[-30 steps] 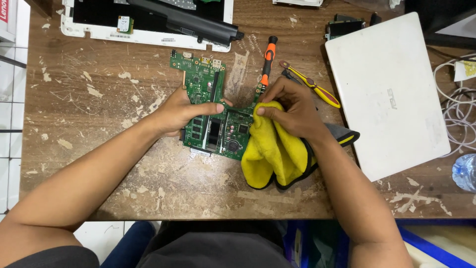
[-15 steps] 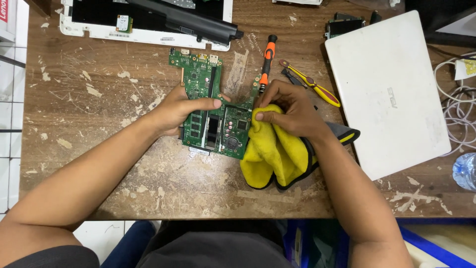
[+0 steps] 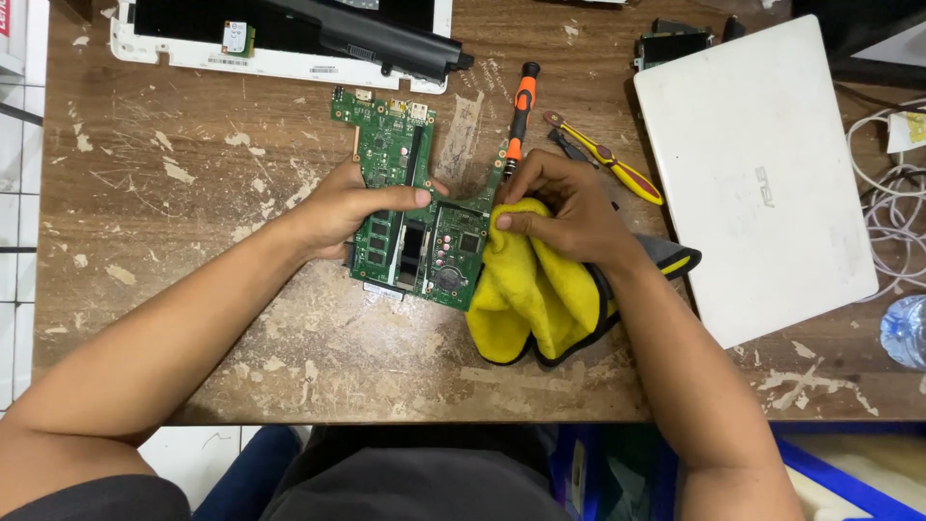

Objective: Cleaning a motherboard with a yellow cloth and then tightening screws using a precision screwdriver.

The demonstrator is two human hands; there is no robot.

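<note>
Lying flat near the middle of the worn wooden desk (image 3: 193, 318), a green circuit board (image 3: 410, 217) is pinned in place by the left hand (image 3: 352, 207), whose thumb is laid across the board's narrow upper part while the fingers are curled at its left edge, so the hand is closed on the board; the grip appears meant to stop the board from sliding under pressure from the other side. The right hand (image 3: 564, 207) is closed on a bunched yellow cloth (image 3: 526, 299), a fold of which is pressed by the fingertips against the board's right edge, and the rest of the cloth is left trailing toward the near edge of the desk. A dark grey piece with a yellow border (image 3: 675, 259) is seen under the right wrist (whether it is part of the same cloth cannot be told). Just beyond the right hand an orange-and-black screwdriver (image 3: 522, 108) is laid pointing toward the board, and a yellow-handled tool (image 3: 612, 169) is set beside it, both within easy reach. A white laptop lid (image 3: 752, 174) is put aside to the right, well apart from the board, and an opened white laptop base (image 3: 280, 60) with a black battery bar (image 3: 386, 43) across it is kept at the far edge. White cables (image 3: 892, 207) and a clear plastic bottle (image 3: 907, 331) are found at the far right.
</note>
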